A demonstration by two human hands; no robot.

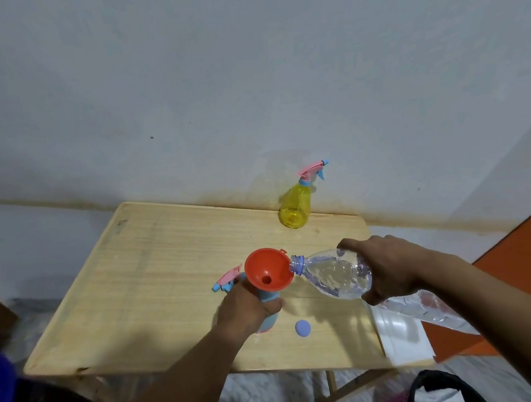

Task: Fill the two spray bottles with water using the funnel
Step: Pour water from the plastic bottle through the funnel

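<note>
Bottles first: I count two spray bottles, one clear water bottle (334,274), one funnel (268,270) and one loose round cap (302,328), all on or above a light wooden table (138,270). I see the yellow spray bottle (294,208) upright at the far right edge of the table, its pink and blue trigger head fitted; I cannot tell how much liquid is in it. The blue spray bottle (266,306) stands near the middle, well apart from the yellow one, with the orange funnel seated in its neck; the funnel's bowl looks empty to me. A detached pink and blue trigger head (228,279) shows just left of the funnel. My left hand (246,307) is wrapped around the blue bottle's upper body, fingers closed on it. My right hand (383,271) grips the clear bottle by its base end, tipped almost flat, its open mouth touching the funnel's right rim; some water lies inside it. The bluish cap lies flat on the table just near of the blue bottle.
</note>
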